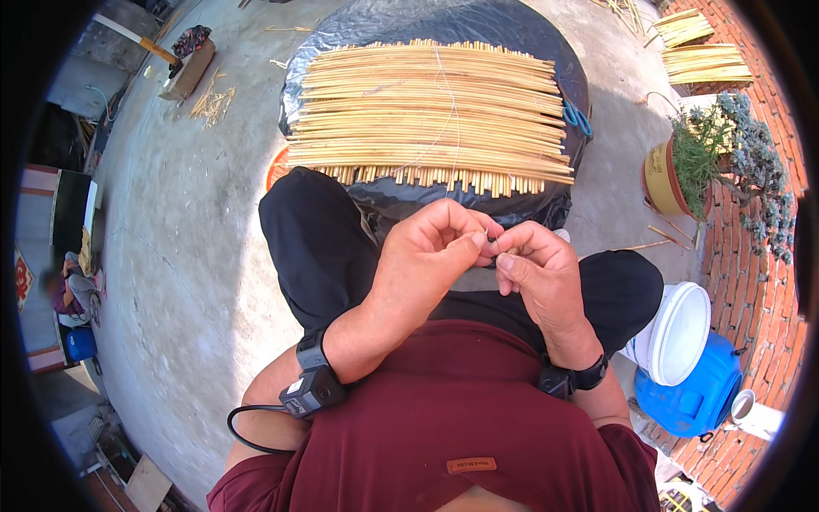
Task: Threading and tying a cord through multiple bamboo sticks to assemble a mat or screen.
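My left hand [431, 247] and my right hand [542, 269] meet above my lap, thumb and fingers pinched together on both. Between their fingertips is a very thin strand that looks like thread, with a small dark spot beside it; the detail is too fine to make out. Just beyond my hands lies a wide bundle of straw-coloured stalks [384, 102], laid side by side. A loose pale thread [455, 107] runs across the stalks towards my left hand. Under the bundle, black plastic sheeting [367, 26] covers a round surface.
Blue-handled scissors [577, 118] lie right of the stalks. Further right are a potted plant [670, 177], a white bucket [678, 333] and a blue barrel [695, 392] by a brick wall [759, 316]. More stalk bundles [706, 64] lie far right. Another person [72, 290] sits far left.
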`<action>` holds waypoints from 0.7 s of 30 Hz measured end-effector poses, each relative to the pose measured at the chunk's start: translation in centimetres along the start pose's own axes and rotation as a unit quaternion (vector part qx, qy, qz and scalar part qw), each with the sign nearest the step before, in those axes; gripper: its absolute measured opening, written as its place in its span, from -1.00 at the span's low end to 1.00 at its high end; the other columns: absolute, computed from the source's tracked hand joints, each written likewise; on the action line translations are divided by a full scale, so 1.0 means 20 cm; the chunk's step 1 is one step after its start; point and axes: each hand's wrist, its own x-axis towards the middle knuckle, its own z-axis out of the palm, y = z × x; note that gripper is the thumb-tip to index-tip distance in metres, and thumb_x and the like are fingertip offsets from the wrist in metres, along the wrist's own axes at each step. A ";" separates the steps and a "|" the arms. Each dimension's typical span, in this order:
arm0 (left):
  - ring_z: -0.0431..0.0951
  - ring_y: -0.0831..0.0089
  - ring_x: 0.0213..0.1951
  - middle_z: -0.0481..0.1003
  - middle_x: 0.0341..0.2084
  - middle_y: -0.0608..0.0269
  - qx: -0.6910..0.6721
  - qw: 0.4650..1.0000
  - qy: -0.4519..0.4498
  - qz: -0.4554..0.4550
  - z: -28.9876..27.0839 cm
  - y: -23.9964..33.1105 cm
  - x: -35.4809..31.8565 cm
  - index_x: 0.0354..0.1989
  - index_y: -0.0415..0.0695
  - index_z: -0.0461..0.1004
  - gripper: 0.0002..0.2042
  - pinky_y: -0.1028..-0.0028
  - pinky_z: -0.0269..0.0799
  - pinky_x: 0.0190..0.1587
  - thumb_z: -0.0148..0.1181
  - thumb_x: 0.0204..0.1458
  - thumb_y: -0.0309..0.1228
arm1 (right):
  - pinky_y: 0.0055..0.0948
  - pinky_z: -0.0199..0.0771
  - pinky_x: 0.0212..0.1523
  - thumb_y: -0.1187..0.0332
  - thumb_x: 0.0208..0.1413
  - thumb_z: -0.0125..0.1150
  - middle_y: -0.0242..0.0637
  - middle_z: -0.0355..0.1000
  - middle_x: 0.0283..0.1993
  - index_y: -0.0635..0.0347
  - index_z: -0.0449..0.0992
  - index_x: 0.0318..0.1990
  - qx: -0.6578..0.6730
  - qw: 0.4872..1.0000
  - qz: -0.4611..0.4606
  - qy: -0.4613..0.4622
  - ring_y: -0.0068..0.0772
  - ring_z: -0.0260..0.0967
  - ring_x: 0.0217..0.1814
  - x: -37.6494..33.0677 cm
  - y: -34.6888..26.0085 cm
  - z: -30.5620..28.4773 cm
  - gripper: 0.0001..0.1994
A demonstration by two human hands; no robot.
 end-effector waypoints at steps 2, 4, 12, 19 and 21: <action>0.47 0.57 -0.35 0.48 -0.27 0.08 -0.001 1.000 -0.001 -0.001 0.00 -0.01 0.00 -0.43 -0.20 0.39 -0.94 0.53 0.40 -0.24 0.04 0.08 -0.55 | -0.74 0.28 -0.52 0.53 0.05 0.15 -0.40 0.41 -0.44 0.27 0.45 -0.28 0.006 1.000 0.002 0.001 -0.72 0.27 -0.54 0.00 0.00 0.00 -0.92; 0.46 0.57 -0.35 0.48 -0.27 0.08 -0.003 1.000 -0.002 -0.002 0.00 -0.01 0.01 -0.42 -0.20 0.39 -0.94 0.53 0.40 -0.24 0.04 0.08 -0.54 | -0.74 0.28 -0.52 0.53 0.05 0.16 -0.40 0.41 -0.43 0.27 0.45 -0.29 0.005 1.000 0.005 0.002 -0.71 0.27 -0.54 0.00 -0.01 0.00 -0.92; 0.45 0.58 -0.36 0.48 -0.27 0.09 -0.005 1.000 -0.010 -0.001 -0.01 -0.01 0.01 -0.42 -0.20 0.39 -0.95 0.53 0.39 -0.24 0.04 0.08 -0.54 | -0.72 0.32 -0.49 0.53 0.04 0.17 -0.37 0.43 -0.40 0.27 0.45 -0.28 -0.017 1.000 0.004 -0.010 -0.71 0.28 -0.52 0.01 0.00 -0.01 -0.91; 0.45 0.58 -0.36 0.48 -0.28 0.09 -0.009 1.000 -0.006 -0.004 -0.02 -0.02 0.01 -0.42 -0.20 0.38 -0.95 0.53 0.39 -0.23 0.03 0.08 -0.55 | -0.71 0.33 -0.48 0.52 0.04 0.17 -0.33 0.45 -0.36 0.28 0.45 -0.28 -0.012 1.000 0.015 -0.013 -0.71 0.28 -0.51 0.01 -0.01 0.00 -0.91; 0.45 0.58 -0.36 0.49 -0.28 0.09 0.002 1.000 -0.008 0.000 -0.03 -0.02 0.01 -0.42 -0.20 0.38 -0.95 0.53 0.39 -0.24 0.03 0.08 -0.55 | -0.71 0.33 -0.47 0.52 0.04 0.17 -0.33 0.46 -0.35 0.28 0.45 -0.28 -0.015 1.000 0.017 -0.016 -0.71 0.28 -0.51 0.01 -0.01 0.00 -0.91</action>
